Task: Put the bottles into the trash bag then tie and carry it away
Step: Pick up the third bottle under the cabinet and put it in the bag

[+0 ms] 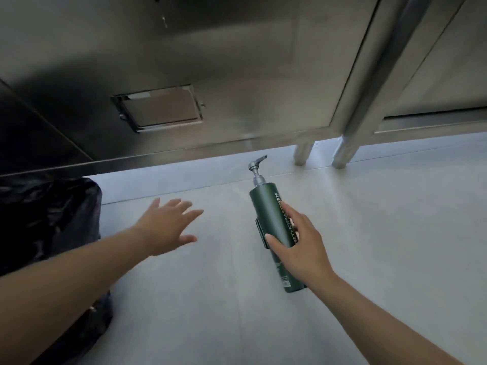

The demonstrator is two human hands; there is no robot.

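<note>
Green bottle (274, 227) lies flat, pump pointing away.

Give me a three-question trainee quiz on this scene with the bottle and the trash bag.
1. True or false: the green pump bottle stands upright on the floor.
2. Which hand has its fingers on the bottle? A) left B) right C) both
3. Fill in: the black trash bag sits at the picture's ___ edge.

Key
1. False: it lies on its side, pump pointing away from the person.
2. B: the right hand, thumb on one side and fingers on the other. The left hand is open and holds nothing.
3. Left.
</note>
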